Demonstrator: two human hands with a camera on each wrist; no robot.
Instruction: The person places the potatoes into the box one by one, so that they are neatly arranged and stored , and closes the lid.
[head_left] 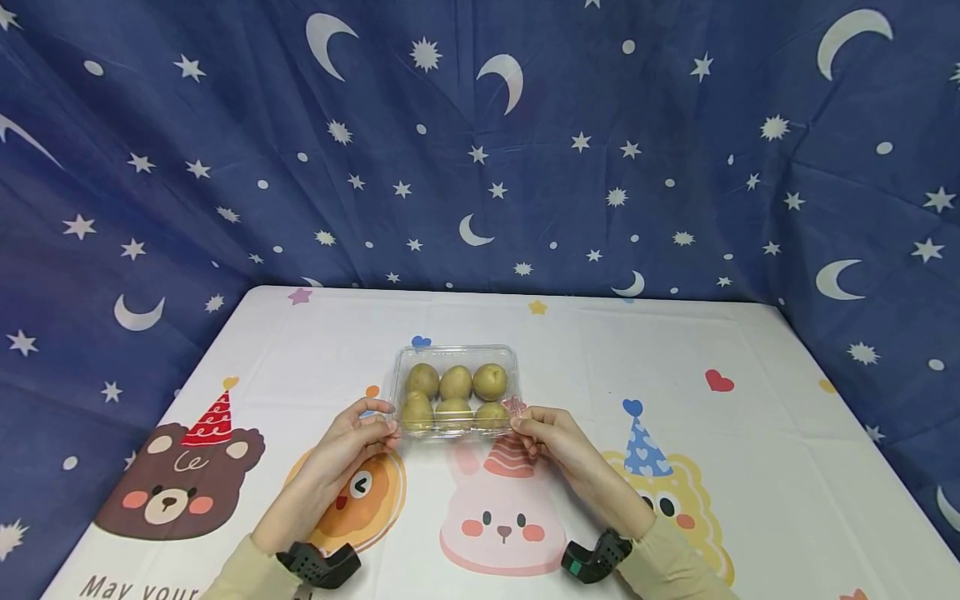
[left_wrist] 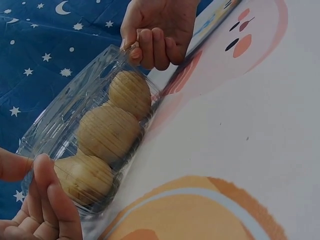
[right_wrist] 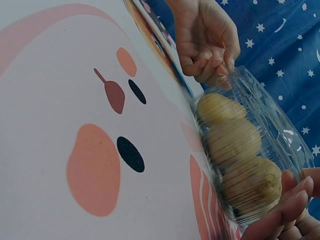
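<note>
A clear plastic clamshell box [head_left: 456, 353] is in the middle of the table, with two rows of potatoes [head_left: 456, 382] inside. They are round and yellow-brown; the near row of potatoes [left_wrist: 107, 131] shows through the ribbed front wall. My left hand [head_left: 351, 439] pinches the box's near left corner between thumb and fingers. At the near right corner, my right hand [head_left: 557, 440] pinches the plastic likewise. In the right wrist view the lid side [right_wrist: 272, 117] looks closed over the potatoes. Whether the box's base touches the table cannot be made out.
A white tablecloth [head_left: 637, 350] with printed cartoon animals covers the table, including a brown bear [head_left: 180, 483] at left and a pink rabbit [head_left: 504, 550] in front of the box. Behind and beside it hangs a blue curtain [head_left: 555, 208] with moons and stars.
</note>
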